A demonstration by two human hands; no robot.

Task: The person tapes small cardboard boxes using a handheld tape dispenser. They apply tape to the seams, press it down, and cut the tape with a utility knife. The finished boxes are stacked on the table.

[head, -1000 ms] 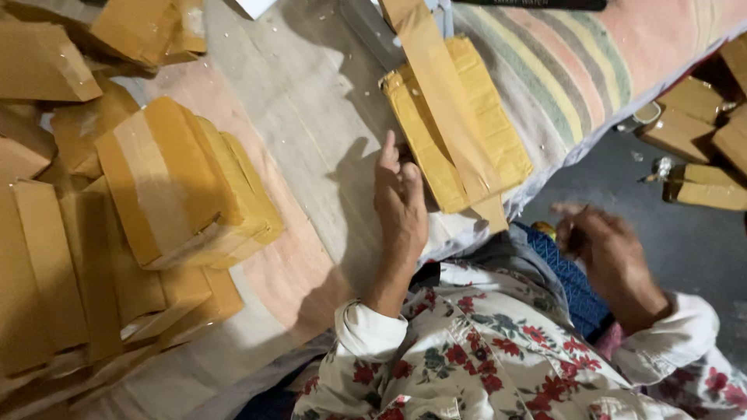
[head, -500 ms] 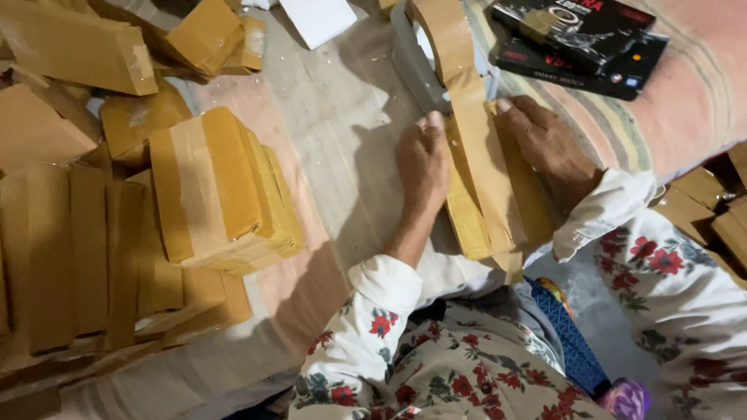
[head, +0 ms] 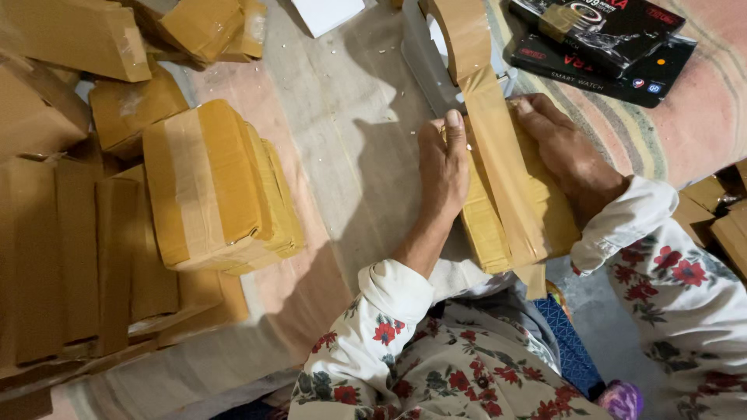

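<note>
a person in a white floral-print top sits at a surface spread with pale cloth (head: 350, 140), grey-beige in the middle, with a faded pink patch towards the left and pink, green and cream stripes at the upper right. whether a tabletop, bed or floor lies under the cloth cannot be told. small white crumbs dot the cloth near the top.

the parcel (head: 510, 210), a flat package wrapped in yellow-brown paper, lies on the cloth just in front of the person, between the two hands. a wide strip of brown tape (head: 498, 163) runs lengthwise over it, from a tape roll (head: 459, 31) in a grey dispenser (head: 428, 66) at the far end, down past the near edge, where its end hangs free.

the left hand (head: 442, 167) lies flat along the parcel's left edge, fingers together and stretched out, thumb tip on the tape; its grip is not closed on anything, only pressing. the right hand (head: 564, 159) rests palm down on the parcel's right side, fingers slightly spread, pressing as well.

to the left, a taped parcel (head: 218, 187) sits on a row of flat brown packages (head: 78, 264), with more brown packages (head: 70, 39) heaped behind. two black boxes (head: 607, 43) lie on the stripes at the upper right, and a white sheet (head: 327, 12) near the top edge. at the right edge, lower down, is dark grey floor (head: 615, 327) with more brown packages (head: 720, 218).
</note>
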